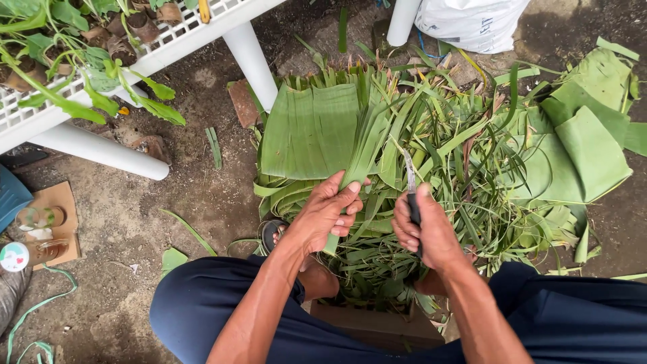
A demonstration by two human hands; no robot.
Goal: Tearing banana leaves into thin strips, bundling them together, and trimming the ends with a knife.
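My left hand (328, 214) grips a long strip of green banana leaf (360, 162) near the middle of the view. To its right, my right hand (426, 230) is closed around the dark handle of a small knife (410, 180), blade pointing away from me. The blade tip lies close to the strip I hold. A flat stack of cut leaf pieces (311, 130) lies just beyond my left hand. Under both hands sits a heap of narrow leaf trimmings (445, 155). My knees in dark trousers frame the bottom.
A white plastic rack (175, 40) with potted seedlings stands at the upper left on white pipe legs (251, 61). A white sack (472, 23) sits at the top. Folded leaves (593, 135) lie at right. Cardboard with glass jars (47, 226) rests at left on dirt ground.
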